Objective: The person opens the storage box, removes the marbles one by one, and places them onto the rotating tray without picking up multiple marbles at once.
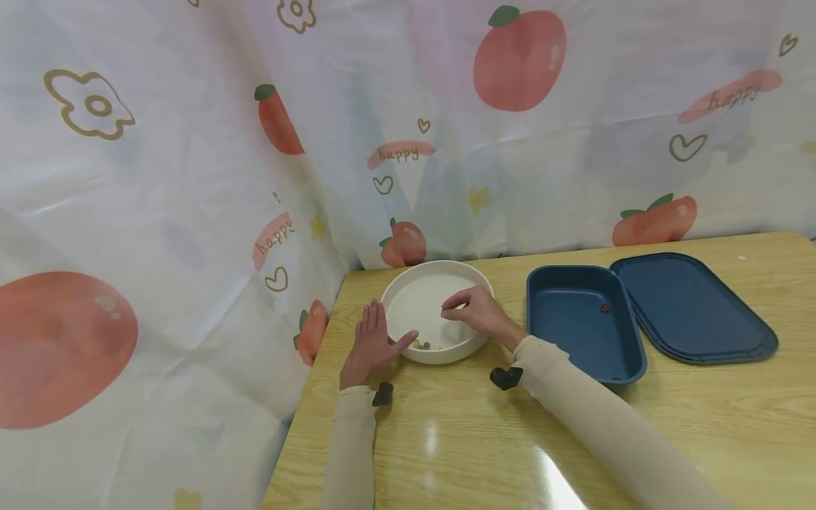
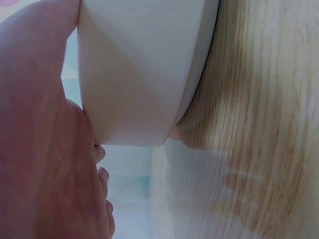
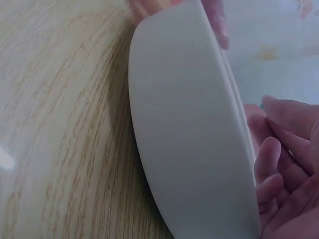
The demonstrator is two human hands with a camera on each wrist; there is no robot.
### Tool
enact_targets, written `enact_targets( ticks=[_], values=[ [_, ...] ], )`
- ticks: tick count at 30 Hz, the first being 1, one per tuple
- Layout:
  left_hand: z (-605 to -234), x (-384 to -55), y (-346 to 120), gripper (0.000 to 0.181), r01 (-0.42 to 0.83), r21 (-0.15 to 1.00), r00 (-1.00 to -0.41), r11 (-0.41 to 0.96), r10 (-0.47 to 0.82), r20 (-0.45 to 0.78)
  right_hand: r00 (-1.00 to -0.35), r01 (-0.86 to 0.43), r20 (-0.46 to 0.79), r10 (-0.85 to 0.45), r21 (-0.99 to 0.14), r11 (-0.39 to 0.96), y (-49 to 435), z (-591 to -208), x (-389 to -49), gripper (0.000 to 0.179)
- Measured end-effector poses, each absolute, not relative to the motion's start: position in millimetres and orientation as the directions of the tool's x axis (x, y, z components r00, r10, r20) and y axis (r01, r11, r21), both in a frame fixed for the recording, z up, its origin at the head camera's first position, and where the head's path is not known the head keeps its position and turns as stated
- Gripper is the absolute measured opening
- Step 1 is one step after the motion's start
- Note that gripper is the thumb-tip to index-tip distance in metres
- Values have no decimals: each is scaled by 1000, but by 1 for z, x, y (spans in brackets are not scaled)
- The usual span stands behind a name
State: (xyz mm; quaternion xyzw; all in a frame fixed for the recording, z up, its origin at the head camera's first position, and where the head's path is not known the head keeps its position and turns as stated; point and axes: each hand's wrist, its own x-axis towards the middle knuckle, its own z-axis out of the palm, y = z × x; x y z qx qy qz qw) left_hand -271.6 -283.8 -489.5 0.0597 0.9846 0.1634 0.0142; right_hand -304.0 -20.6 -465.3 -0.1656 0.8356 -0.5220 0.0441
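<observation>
A round white dish with a raised wall stands on the wooden table. My left hand rests against its left side, fingers straight along the outside and thumb reaching over the front rim. Close to that thumb, several small beads, yellow and greyish, lie inside the dish by its front wall. Over the dish's right part is my right hand, thumb and index fingertip pinched together. A tiny teal bead shows between those fingertips in the right wrist view; its shape is mostly hidden.
To the right stands a deep blue container with a small dark red piece inside. A flat blue lid lies beside it. A patterned curtain hangs behind and left of the wooden table.
</observation>
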Motion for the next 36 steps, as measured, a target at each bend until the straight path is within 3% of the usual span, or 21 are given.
enact_targets(
  ticks=[10,21,36],
  values=[
    [-493,-271,-286,115,111,333,-993,936,122,-12,-965,-113,23,-260,-935,335,-8,-456,-302,34],
    [-491,-269,-286,113,118,364,-992,924,128,-3,-974,-107,53,-219,-964,242,32,-441,-304,40],
    [-490,-268,-285,115,108,363,-992,926,122,-15,-989,-116,68,-129,-902,416,105,-429,-303,45]
  ],
)
